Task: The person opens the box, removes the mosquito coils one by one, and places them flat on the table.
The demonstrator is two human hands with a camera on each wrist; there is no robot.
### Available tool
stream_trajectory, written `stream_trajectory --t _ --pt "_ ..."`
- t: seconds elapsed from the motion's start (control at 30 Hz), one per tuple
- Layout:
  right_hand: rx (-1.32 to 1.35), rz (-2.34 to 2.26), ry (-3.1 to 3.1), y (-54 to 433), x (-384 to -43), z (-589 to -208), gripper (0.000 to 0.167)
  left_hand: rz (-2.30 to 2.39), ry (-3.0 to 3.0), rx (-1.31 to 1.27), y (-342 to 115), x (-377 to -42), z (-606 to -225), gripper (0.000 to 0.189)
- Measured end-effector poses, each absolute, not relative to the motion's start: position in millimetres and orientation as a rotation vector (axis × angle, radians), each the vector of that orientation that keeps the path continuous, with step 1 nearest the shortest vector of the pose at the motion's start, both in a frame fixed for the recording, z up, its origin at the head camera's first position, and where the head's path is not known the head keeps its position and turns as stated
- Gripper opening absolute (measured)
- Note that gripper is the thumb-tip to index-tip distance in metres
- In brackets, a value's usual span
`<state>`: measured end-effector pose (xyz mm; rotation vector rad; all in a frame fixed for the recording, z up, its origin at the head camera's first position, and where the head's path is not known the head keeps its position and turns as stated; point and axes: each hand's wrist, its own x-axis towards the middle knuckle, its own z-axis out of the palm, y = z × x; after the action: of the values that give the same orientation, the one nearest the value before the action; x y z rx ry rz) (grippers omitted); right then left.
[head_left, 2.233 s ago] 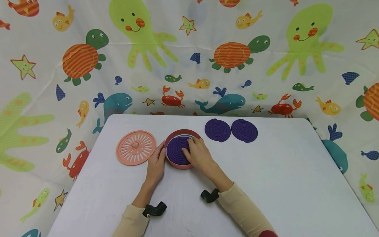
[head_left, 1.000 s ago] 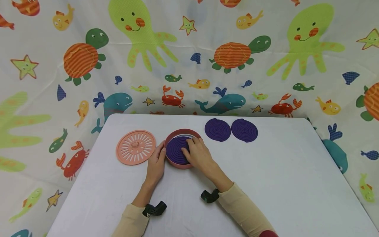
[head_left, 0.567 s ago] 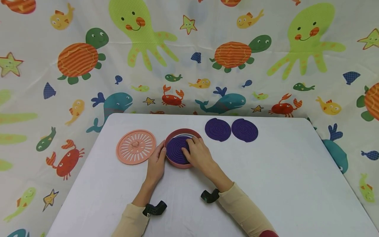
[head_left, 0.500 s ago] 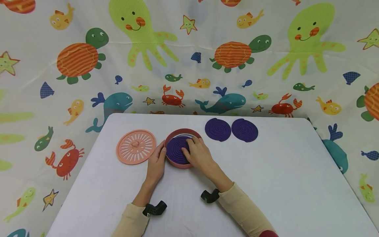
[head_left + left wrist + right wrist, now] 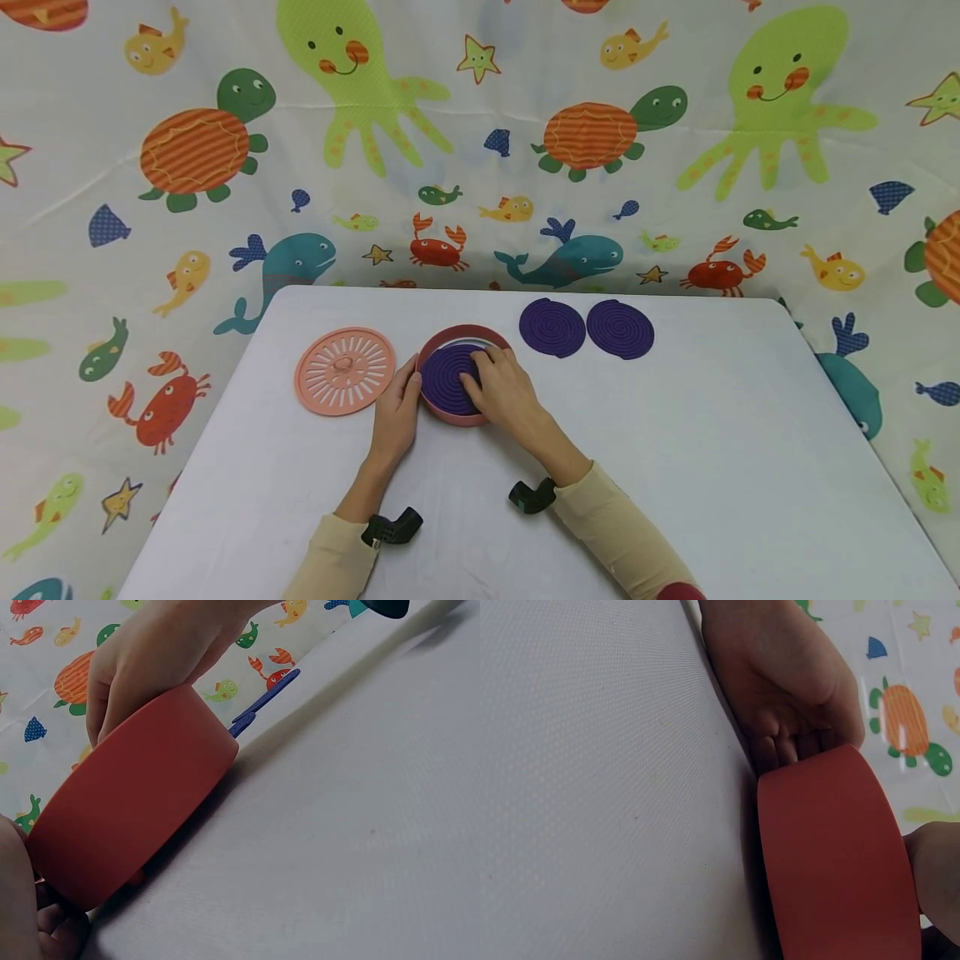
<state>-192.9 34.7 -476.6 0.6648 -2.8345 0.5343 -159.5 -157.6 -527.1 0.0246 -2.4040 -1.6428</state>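
Observation:
A round coral-red mosquito coil holder [image 5: 459,420] sits on the white table, with a purple mosquito coil [image 5: 447,381] inside its rim. My left hand [image 5: 395,412] grips the holder's left side, thumb at the rim; in the right wrist view the left hand's [image 5: 787,682] fingers bend against the wall. From the right, my right hand [image 5: 506,390] reaches over the rim, thumb and fingers pinching the coil. In the left wrist view the right hand's [image 5: 154,656] fingertips are hidden behind the holder wall [image 5: 139,799].
Left of the holder lies a slotted coral lid [image 5: 343,365] with a small raised loop. Two more purple coils, a nearer-centre coil [image 5: 552,328] and a right-hand coil [image 5: 620,330], lie side by side at the table's back edge. A sea-animal curtain [image 5: 480,150] hangs behind.
Both hands, the holder and the coil in it keep their places. Only the curtain's left side has shifted outward, to the left.

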Motion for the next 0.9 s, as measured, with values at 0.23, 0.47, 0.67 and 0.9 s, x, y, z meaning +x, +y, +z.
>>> stream_trajectory --t 0.23,0.47,0.67,0.9 --pt "0.649 0.583 -2.858 35.0 -193.7 -475.9 0.041 -1.627 -2.416 0.034 -157.5 -159.5 -526.6 0.044" --pt "0.603 0.738 -2.825 35.4 -193.9 -474.4 0.041 -1.636 -2.414 0.047 -157.3 -160.3 -526.0 0.044" --pt "0.594 0.788 -2.784 35.4 -195.2 -474.9 0.040 -1.650 -2.413 0.037 -157.9 -160.3 -526.4 0.044" --pt "0.589 0.853 -2.743 36.3 -197.7 -475.3 0.037 -1.656 -2.414 0.029 -158.4 -160.4 -526.3 0.045"
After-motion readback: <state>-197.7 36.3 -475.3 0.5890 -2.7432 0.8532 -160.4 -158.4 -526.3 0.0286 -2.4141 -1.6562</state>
